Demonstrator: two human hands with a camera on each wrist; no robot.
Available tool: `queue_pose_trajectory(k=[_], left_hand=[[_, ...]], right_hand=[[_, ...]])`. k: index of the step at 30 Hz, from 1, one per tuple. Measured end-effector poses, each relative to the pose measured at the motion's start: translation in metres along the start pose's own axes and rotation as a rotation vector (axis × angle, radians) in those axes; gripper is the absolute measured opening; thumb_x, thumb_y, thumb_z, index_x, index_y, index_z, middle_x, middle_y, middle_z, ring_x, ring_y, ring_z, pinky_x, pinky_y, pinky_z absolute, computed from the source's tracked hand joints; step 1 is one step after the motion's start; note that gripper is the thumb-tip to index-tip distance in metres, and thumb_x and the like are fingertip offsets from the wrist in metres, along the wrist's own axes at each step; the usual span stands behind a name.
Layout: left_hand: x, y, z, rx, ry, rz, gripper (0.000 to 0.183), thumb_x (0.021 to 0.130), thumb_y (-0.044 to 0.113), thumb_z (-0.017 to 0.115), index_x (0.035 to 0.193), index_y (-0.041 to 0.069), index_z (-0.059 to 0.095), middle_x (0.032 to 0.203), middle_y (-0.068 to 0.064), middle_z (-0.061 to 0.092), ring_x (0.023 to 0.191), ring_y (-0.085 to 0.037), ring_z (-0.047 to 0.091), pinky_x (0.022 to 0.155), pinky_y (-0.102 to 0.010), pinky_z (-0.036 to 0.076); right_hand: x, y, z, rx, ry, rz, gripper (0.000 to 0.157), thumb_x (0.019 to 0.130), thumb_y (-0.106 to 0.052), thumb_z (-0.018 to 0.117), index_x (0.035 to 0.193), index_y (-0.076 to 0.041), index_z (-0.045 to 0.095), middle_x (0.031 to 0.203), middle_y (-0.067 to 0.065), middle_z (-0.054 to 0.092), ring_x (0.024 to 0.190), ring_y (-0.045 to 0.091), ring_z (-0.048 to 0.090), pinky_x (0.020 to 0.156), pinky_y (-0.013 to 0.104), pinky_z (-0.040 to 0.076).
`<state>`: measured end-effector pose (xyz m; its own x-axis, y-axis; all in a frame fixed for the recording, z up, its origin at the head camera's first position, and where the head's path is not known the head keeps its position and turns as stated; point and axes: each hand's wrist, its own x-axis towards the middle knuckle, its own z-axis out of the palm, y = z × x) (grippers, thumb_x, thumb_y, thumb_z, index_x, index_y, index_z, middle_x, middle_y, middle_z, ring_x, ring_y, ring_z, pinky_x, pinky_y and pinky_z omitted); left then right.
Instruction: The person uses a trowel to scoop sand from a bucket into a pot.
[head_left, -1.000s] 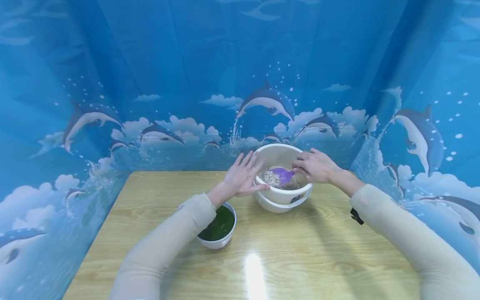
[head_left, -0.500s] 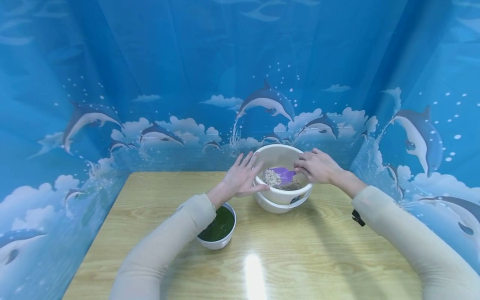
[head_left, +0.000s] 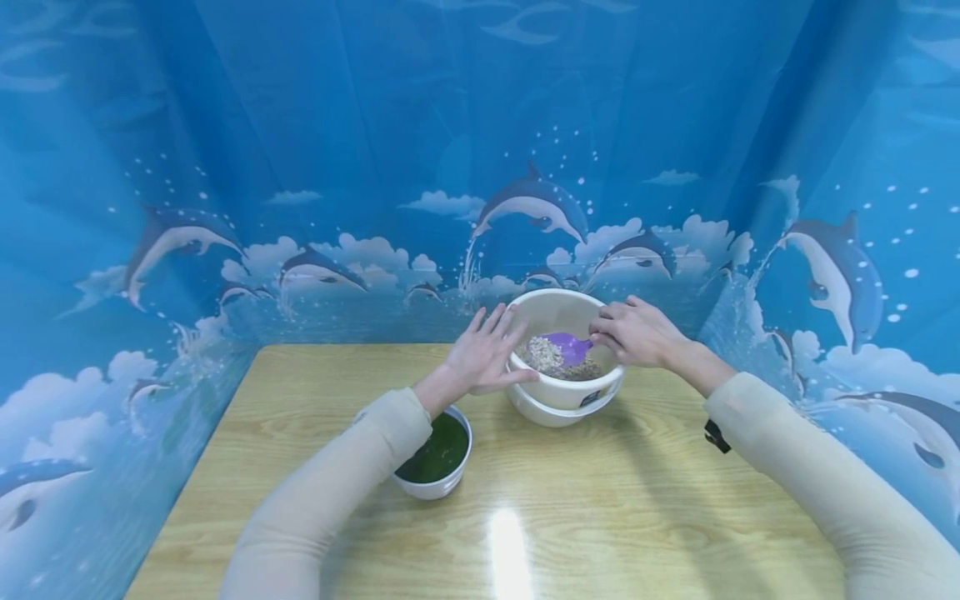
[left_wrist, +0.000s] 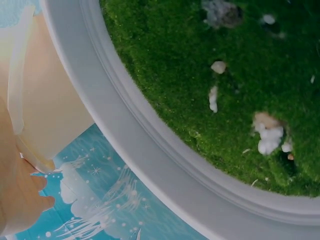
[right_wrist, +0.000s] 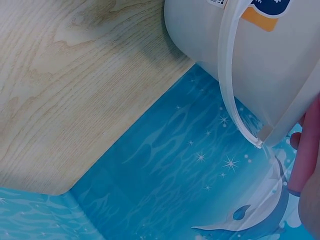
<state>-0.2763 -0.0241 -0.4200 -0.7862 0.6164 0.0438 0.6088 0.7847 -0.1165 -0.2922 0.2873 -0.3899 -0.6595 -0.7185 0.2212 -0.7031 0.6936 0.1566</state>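
A white bucket (head_left: 558, 310) stands at the back of the table, holding loose grey-beige granular material (head_left: 543, 354). My right hand (head_left: 633, 332) is at its right rim and grips the handle of a purple scoop (head_left: 572, 350), whose blade lies against the material. In the right wrist view the scoop handle (right_wrist: 306, 150) looks pinkish, beside the bucket wall (right_wrist: 200, 35). My left hand (head_left: 483, 352) lies with fingers spread at the bucket's left rim. Below the left forearm sits a white bowl (head_left: 459, 473) of green moss (left_wrist: 165, 85) dotted with pale bits; the sleeve partly hides it.
The bucket's white bail handle (right_wrist: 226, 75) hangs down its front. The wooden table (head_left: 570, 508) ends close behind the bucket. Blue dolphin-print sheeting (head_left: 375, 167) stands at the back and both sides.
My right hand and the scoop have shifted slightly to the right within the bucket. The left hand, bucket and bowl hold their places.
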Motion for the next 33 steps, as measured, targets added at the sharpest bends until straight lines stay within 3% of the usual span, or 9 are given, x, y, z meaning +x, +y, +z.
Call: queue_pose_trajectory(k=[14, 28, 33], left_hand=[[0.0002, 0.0006, -0.0010, 0.015, 0.007, 0.006, 0.101, 0.098, 0.084, 0.029, 0.171, 0.016, 0.011, 0.179, -0.015, 0.010, 0.166, -0.037, 0.018, 0.137, -0.057, 0.018], [-0.0014, 0.0000, -0.0024, -0.011, -0.011, 0.004, 0.101, 0.099, 0.084, 0.030, 0.172, 0.016, 0.008, 0.180, -0.015, 0.007, 0.167, -0.037, 0.014, 0.138, -0.056, 0.011], [-0.0023, 0.0002, -0.0023, -0.008, -0.005, 0.014, 0.101, 0.099, 0.083, 0.030, 0.171, 0.015, 0.010, 0.179, -0.016, 0.008, 0.167, -0.037, 0.016, 0.137, -0.057, 0.015]], right_hand=[[-0.0019, 0.0002, -0.0031, 0.005, 0.017, 0.009, 0.013, 0.101, -0.027, 0.070, 0.103, -0.018, 0.078, 0.095, 0.000, 0.076, 0.090, 0.021, 0.067, 0.079, 0.037, 0.046], [-0.0009, -0.0014, -0.0082, -0.005, 0.037, -0.001, 0.013, 0.101, -0.027, 0.069, 0.102, -0.018, 0.079, 0.095, 0.002, 0.076, 0.089, 0.023, 0.067, 0.077, 0.037, 0.044], [-0.0006, -0.0028, -0.0095, -0.006, 0.045, -0.004, 0.013, 0.101, -0.027, 0.069, 0.102, -0.018, 0.079, 0.097, 0.002, 0.076, 0.090, 0.023, 0.067, 0.077, 0.036, 0.044]])
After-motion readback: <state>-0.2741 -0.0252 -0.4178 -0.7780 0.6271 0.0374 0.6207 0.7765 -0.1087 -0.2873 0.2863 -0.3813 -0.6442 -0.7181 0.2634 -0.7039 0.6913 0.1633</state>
